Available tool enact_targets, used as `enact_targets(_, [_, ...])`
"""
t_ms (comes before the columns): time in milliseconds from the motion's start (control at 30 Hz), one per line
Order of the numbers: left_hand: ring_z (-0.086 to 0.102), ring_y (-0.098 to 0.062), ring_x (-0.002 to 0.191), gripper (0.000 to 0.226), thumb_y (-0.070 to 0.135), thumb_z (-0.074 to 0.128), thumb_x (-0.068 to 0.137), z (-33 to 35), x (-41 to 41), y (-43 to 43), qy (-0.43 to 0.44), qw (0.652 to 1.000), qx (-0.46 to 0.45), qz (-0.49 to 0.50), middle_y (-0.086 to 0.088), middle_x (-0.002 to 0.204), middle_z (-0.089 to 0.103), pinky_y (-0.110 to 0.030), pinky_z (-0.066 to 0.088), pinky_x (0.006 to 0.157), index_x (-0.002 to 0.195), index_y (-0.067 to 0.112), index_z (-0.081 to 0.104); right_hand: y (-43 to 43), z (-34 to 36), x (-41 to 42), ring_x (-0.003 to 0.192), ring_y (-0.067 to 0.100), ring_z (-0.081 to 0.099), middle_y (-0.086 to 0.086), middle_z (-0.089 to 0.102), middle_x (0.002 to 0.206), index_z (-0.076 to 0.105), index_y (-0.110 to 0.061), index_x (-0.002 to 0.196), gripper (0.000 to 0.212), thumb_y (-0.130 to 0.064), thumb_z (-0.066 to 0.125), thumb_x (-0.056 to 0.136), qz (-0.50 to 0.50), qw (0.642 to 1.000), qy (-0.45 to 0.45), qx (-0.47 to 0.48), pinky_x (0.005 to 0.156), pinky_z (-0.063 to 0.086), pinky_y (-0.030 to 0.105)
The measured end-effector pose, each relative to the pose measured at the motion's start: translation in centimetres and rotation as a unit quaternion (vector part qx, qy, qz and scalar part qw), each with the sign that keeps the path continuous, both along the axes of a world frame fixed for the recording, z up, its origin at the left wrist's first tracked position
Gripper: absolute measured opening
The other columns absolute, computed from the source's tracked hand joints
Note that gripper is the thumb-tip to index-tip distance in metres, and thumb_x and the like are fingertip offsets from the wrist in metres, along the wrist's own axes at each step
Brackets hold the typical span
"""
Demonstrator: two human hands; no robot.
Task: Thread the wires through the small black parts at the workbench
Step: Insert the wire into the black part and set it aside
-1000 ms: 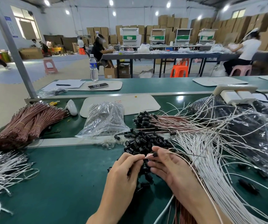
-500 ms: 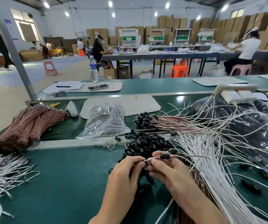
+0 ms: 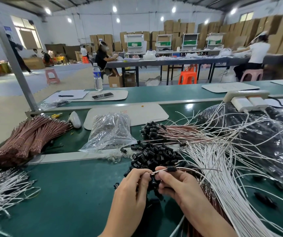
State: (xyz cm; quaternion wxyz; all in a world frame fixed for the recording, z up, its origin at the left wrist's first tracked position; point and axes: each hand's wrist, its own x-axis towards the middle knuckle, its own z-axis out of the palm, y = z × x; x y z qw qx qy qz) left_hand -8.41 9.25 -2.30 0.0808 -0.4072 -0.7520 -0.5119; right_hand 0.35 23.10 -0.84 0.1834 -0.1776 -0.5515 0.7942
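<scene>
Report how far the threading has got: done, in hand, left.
Done: a threaded batch of brown wires carrying black parts lies behind the parts pile. In hand: left hand and right hand pinch a wire with one black part on it. Left: that loose pile, the white wires and the bundled brown wires look unthreaded.

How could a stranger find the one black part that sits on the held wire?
On the green bench, find the left hand and right hand at the front, pinching one wire. The black part sits on that wire, just beyond the right hand's fingertips. Unlike the loose pile behind, it is threaded and off the bench.
</scene>
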Motion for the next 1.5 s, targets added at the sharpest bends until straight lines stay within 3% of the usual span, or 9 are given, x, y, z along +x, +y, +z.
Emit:
enact_targets(300, [0.065, -0.01, 0.082, 0.013, 0.043, 0.052, 0.1, -0.16, -0.24, 0.28, 0.013, 1.0, 0.024, 0.002, 0.018, 0.098, 0.066, -0.025, 0.05, 0.069, 0.108, 0.043, 0.063, 0.19, -0.22, 0.0, 0.077, 0.015, 0.073, 0.018, 0.077, 0.1, 0.082, -0.014, 0.097, 0.028, -0.021, 0.077, 0.071, 0.004, 0.999, 0.017, -0.048, 0.066, 0.059, 0.023])
enact_targets(600, [0.062, -0.011, 0.07, 0.006, 0.044, 0.06, 0.096, -0.56, -0.62, 0.28, -0.029, 0.999, 0.022, -0.009, 0.016, 0.084, 0.069, -0.017, 0.047, 0.063, 0.1, 0.045, 0.063, 0.28, 0.11, 0.02, 0.086, 0.019, 0.076, 0.017, 0.077, 0.103, 0.082, -0.017, 0.101, 0.033, -0.026, 0.078, 0.069, -0.001, 0.998, 0.024, -0.066, 0.068, 0.059, 0.023])
enact_targets(767, [0.063, -0.011, 0.071, 0.005, 0.047, 0.061, 0.097, -0.7, -0.59, 0.16, -0.043, 0.999, 0.008, -0.024, 0.018, 0.086, 0.069, -0.019, 0.049, 0.063, 0.1, 0.046, 0.064, 0.29, 0.05, -0.02, 0.083, 0.017, 0.074, 0.016, 0.077, 0.096, 0.082, -0.013, 0.1, 0.041, -0.033, 0.082, 0.064, -0.006, 0.999, 0.028, -0.036, 0.071, 0.059, 0.021])
enact_targets(1000, [0.062, -0.01, 0.074, 0.023, 0.061, 0.053, 0.094, -0.5, -0.3, 0.13, -0.05, 0.998, 0.018, -0.022, 0.018, 0.09, 0.068, -0.014, 0.046, 0.063, 0.11, 0.048, 0.061, 0.22, -0.14, -0.04, 0.086, 0.016, 0.075, 0.012, 0.078, 0.092, 0.082, -0.021, 0.099, 0.037, -0.037, 0.081, 0.066, -0.027, 0.999, 0.018, 0.017, 0.072, 0.058, 0.02])
enact_targets(1167, [0.066, -0.011, 0.076, 0.017, 0.055, 0.05, 0.097, -0.26, -0.07, 0.22, -0.046, 0.999, 0.002, -0.023, 0.02, 0.089, 0.07, -0.023, 0.052, 0.064, 0.106, 0.047, 0.061, 0.0, 0.05, 0.16, 0.094, 0.02, 0.076, 0.013, 0.078, 0.098, 0.079, -0.027, 0.105, 0.032, -0.03, 0.079, 0.074, -0.01, 0.999, 0.017, 0.041, 0.079, 0.058, 0.021])
enact_targets(1233, [0.066, -0.012, 0.074, 0.018, 0.054, 0.049, 0.098, -0.27, -0.08, 0.15, -0.056, 0.998, 0.004, -0.019, 0.019, 0.087, 0.07, -0.027, 0.053, 0.064, 0.104, 0.044, 0.063, -0.11, 0.13, 0.12, 0.095, 0.023, 0.076, 0.015, 0.078, 0.098, 0.075, -0.027, 0.114, 0.041, -0.029, 0.081, 0.074, -0.013, 0.999, 0.02, 0.043, 0.08, 0.059, 0.022])
enact_targets(1333, [0.064, -0.013, 0.07, 0.022, 0.055, 0.046, 0.1, -0.28, 0.01, 0.0, -0.062, 0.998, -0.004, -0.016, 0.015, 0.084, 0.071, -0.031, 0.053, 0.062, 0.101, 0.04, 0.063, -0.19, 0.09, -0.05, 0.094, 0.024, 0.076, 0.016, 0.078, 0.095, 0.054, -0.034, 0.133, 0.062, -0.021, 0.08, 0.078, -0.032, 0.998, 0.015, 0.056, 0.078, 0.059, 0.022])
enact_targets(1500, [0.061, -0.012, 0.067, 0.023, 0.054, 0.044, 0.103, -0.04, 0.05, -0.11, -0.064, 0.998, -0.016, -0.013, 0.013, 0.081, 0.068, -0.033, 0.05, 0.06, 0.099, 0.04, 0.062, -0.25, 0.29, -0.09, 0.093, 0.023, 0.077, 0.014, 0.079, 0.096, 0.032, -0.038, 0.145, 0.076, -0.003, 0.071, 0.09, -0.046, 0.996, 0.016, 0.068, 0.076, 0.059, 0.022])
